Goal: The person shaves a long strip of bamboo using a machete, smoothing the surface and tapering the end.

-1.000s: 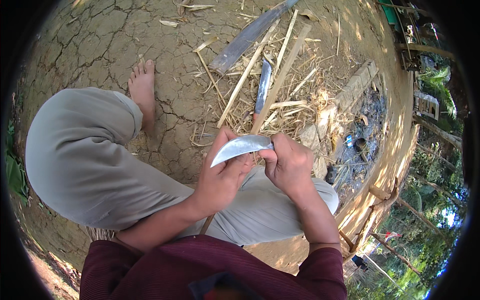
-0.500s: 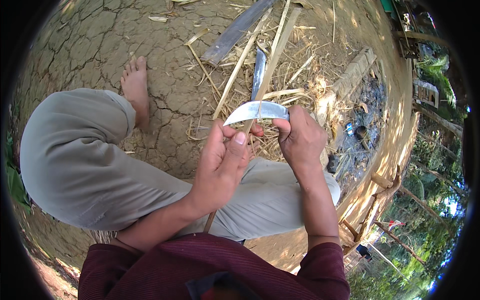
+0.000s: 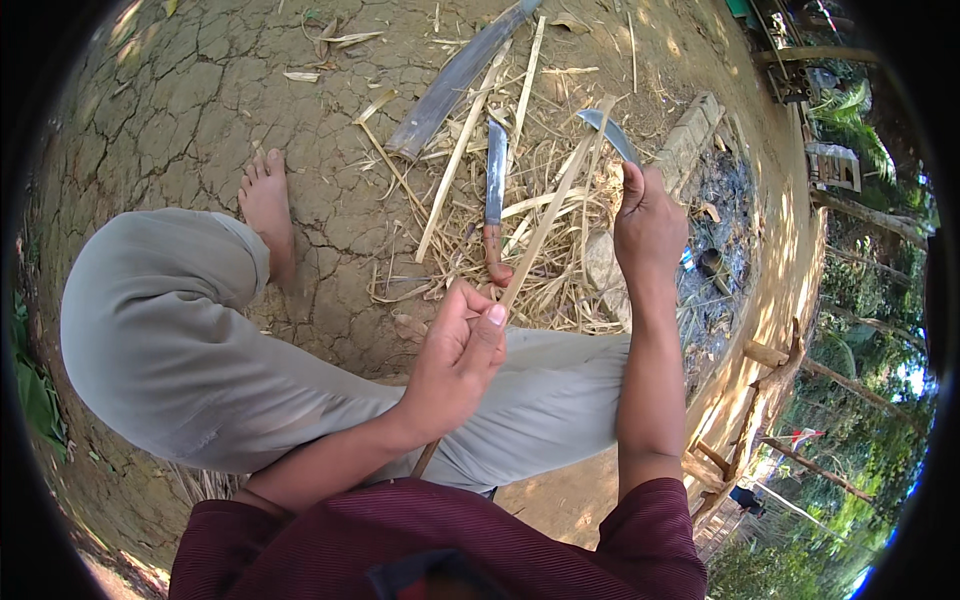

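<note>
A long, narrow, pale bamboo strip (image 3: pixel 550 215) slants up and away from my left hand (image 3: pixel 455 345), which pinches it between thumb and fingers. Its darker near end comes out below the wrist, against my shirt. My right hand (image 3: pixel 650 225) is closed around a knife whose handle is hidden in the fist. The curved steel blade (image 3: pixel 617 138) lies at the strip's far end, where a thin sliver appears to stand off it. Beyond my left hand, a machete (image 3: pixel 495 170) with a reddish-brown handle rests on the ground.
Pale shavings (image 3: pixel 550 285) litter the cracked earth around the machete. A dark plank (image 3: pixel 455 85) and several loose strips lie farther off. To the right are a squared block (image 3: pixel 690 135) and an ash patch (image 3: pixel 735 230). My bare foot (image 3: pixel 266 210) is at left.
My right hand has moved the curved knife away and to the right, from close to my left hand to the strip's far end. My left hand has shifted slightly nearer, still pinching the strip.
</note>
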The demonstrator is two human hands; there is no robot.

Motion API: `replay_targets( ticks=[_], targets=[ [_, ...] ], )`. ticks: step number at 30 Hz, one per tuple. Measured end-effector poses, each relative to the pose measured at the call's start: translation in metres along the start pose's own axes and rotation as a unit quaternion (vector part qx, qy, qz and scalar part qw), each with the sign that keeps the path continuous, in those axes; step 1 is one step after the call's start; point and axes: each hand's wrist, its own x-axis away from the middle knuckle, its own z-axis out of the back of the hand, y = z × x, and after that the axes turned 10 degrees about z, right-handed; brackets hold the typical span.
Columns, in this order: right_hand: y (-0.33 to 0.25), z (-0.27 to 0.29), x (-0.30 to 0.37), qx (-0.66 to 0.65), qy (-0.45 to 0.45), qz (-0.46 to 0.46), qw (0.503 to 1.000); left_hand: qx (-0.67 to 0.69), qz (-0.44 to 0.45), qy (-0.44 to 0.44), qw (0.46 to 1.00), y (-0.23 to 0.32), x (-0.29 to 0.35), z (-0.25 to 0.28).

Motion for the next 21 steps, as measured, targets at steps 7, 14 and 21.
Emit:
replay_targets(
  ticks=[7, 14, 21],
  targets=[
    [0.018, -0.007, 0.002, 0.005, 0.018, 0.007, 1.0, 0.003, 0.031, 0.006, 1.0, 0.004, 0.004, -0.007],
    [-0.004, -0.007, 0.016, -0.248, -0.115, -0.017, 0.962, 0.02, 0.035, 0.0, 0.999, -0.008, 0.003, 0.004],
    [0.003, -0.013, 0.005, -0.066, -0.011, 0.028, 0.997, 0.006, 0.04, 0.007, 0.999, -0.005, 0.012, -0.002]
  ],
)
